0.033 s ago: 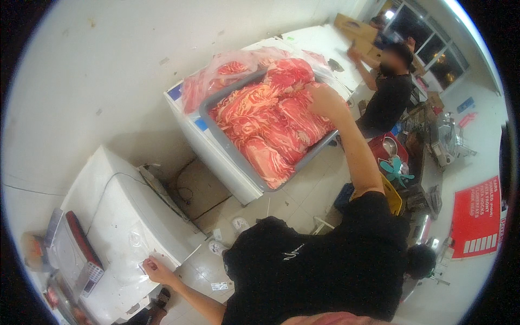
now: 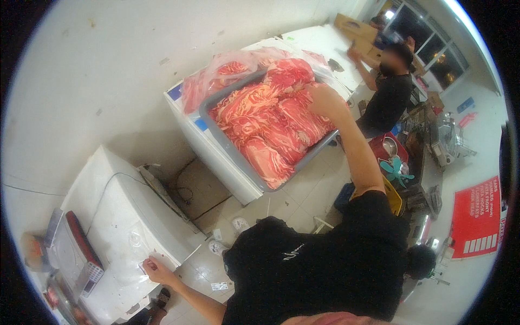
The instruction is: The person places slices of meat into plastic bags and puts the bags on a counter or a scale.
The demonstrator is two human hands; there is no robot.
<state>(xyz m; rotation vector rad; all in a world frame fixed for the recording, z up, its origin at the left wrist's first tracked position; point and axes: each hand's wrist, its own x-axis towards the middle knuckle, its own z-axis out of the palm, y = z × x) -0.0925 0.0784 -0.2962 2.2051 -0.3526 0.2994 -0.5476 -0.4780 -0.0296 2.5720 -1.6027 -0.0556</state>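
Observation:
A grey plastic tub (image 2: 227, 138) heaped with sliced raw meat (image 2: 252, 111), red with pale fat, stands on a white chest freezer (image 2: 189, 135) ahead of me. My right hand (image 2: 326, 103) reaches over the tub's right side, its fingers curled down on the meat and their tips hidden. To the lower left, my left hand (image 2: 156, 271) is closed in a pinch at a clear plastic bag (image 2: 134, 254). That bag lies on a second white freezer (image 2: 116, 211), beside a scale (image 2: 86, 265) with a keypad.
Behind the tub lie clear bags of meat (image 2: 216, 67). A co-worker (image 2: 390, 92) in black stands at the far right near a cardboard box (image 2: 357, 30). Crates, a teal fan (image 2: 396, 170) and metal equipment line the right side. A gap separates the two freezers.

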